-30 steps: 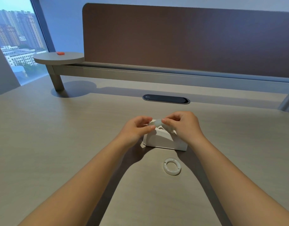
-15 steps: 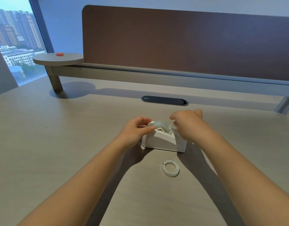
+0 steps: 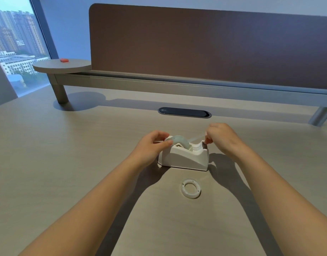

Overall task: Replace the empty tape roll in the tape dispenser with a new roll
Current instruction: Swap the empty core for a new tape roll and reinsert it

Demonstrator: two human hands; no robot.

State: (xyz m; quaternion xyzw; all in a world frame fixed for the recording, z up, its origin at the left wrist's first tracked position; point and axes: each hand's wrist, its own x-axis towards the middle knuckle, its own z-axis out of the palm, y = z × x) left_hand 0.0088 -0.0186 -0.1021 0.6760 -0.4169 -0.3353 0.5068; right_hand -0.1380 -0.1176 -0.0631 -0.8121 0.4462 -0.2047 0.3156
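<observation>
Most of the job looks done — the new roll [image 3: 178,140] sits in the cradle of the white tape dispenser [image 3: 185,157] at the desk's centre, and the empty core [image 3: 190,188] lies apart at 6 o'clock from it. The left hand [image 3: 152,146] pinches the roll's 9 o'clock edge, steadying it. The right hand [image 3: 221,138], at 3 o'clock, has its fingers closed on a thin clear tape strip [image 3: 197,138] drawn from the roll toward the cutter. What is left, I judge — pressing that end onto the blade.
</observation>
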